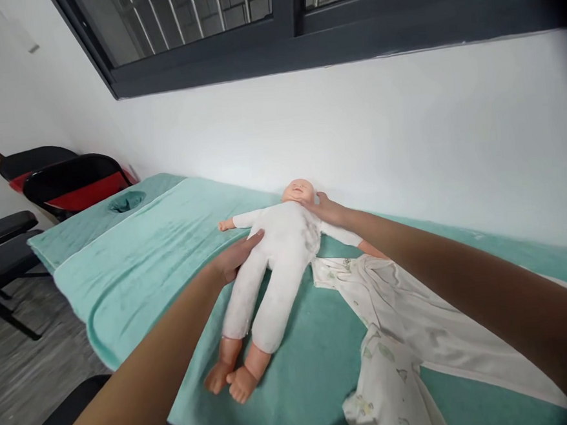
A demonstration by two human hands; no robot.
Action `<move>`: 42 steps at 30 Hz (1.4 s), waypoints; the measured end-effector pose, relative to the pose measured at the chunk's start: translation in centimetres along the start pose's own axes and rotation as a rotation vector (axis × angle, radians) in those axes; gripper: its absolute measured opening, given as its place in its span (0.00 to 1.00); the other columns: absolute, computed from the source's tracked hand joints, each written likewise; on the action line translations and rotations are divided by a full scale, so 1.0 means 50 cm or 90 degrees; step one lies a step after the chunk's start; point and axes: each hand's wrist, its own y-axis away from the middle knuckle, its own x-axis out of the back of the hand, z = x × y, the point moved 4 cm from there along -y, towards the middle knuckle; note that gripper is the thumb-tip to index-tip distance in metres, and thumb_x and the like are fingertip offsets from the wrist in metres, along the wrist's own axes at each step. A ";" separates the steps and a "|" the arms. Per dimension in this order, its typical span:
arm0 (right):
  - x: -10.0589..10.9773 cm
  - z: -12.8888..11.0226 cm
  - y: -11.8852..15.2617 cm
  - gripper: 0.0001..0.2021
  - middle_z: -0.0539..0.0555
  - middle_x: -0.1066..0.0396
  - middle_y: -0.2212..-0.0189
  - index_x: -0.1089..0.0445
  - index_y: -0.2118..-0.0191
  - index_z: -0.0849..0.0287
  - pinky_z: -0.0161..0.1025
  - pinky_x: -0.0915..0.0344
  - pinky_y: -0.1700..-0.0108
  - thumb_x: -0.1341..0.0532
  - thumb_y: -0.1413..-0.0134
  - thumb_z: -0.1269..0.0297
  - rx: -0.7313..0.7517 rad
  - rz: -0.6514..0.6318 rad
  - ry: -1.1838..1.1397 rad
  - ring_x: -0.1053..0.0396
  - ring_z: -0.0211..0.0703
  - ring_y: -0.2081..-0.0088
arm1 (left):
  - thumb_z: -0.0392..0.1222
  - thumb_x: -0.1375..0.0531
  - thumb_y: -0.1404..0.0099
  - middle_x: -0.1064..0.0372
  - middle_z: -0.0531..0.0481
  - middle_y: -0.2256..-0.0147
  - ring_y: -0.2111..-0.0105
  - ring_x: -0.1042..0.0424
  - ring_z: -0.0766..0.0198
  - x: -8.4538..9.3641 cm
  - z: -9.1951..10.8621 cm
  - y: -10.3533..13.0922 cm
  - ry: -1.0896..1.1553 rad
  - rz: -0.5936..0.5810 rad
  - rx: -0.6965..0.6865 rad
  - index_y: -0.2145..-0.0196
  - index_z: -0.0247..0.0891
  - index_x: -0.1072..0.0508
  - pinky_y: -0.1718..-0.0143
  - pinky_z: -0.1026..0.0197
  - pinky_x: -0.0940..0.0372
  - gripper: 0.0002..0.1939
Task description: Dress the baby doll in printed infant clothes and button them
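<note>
A baby doll (285, 232) with a white cloth body lies on its back, its head toward the wall and its bare feet toward me. My left hand (240, 254) is closed around the doll's hip at the left, with some fingers hidden beneath it. My right hand (326, 209) holds the doll at the neck and shoulder, just below the head; part of its grip is out of sight. Right of the doll, a white baby garment (391, 302) with a green print lies spread out, partly covered by my right forearm.
Green plush cloth (136, 268) covers the bed, which has a face hole (126, 201) at its far left end. A white wall (404, 139) with a dark-framed window (234, 60) borders the back. Black folding chairs (74, 178) stand at the left.
</note>
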 end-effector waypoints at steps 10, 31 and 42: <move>0.193 0.226 0.221 0.27 0.63 0.25 0.67 0.28 0.67 0.57 0.47 0.37 0.58 0.51 0.41 0.38 -0.074 -0.036 0.299 0.28 0.56 0.60 | 0.53 0.46 0.34 0.27 0.48 0.61 0.63 0.28 0.57 -0.202 0.006 0.216 -0.462 0.089 -0.326 0.57 0.44 0.27 0.59 0.56 0.34 0.15; 0.311 -0.030 0.860 0.08 0.51 0.27 0.61 0.27 0.59 0.53 0.36 0.40 0.60 0.41 0.43 0.62 0.246 -0.020 0.210 0.32 0.42 0.61 | 0.31 0.45 0.40 0.28 0.46 0.54 0.52 0.31 0.52 -0.586 0.082 0.387 -0.783 0.055 -0.749 0.57 0.43 0.31 0.53 0.51 0.39 0.14; 0.321 0.107 1.028 0.10 0.58 0.30 0.59 0.31 0.58 0.56 0.40 0.39 0.62 0.44 0.40 0.59 0.000 0.112 0.352 0.31 0.47 0.62 | 0.37 0.46 0.38 0.26 0.46 0.65 0.63 0.28 0.49 -0.637 0.138 0.521 -0.827 0.345 -0.812 0.61 0.42 0.29 0.67 0.54 0.42 0.09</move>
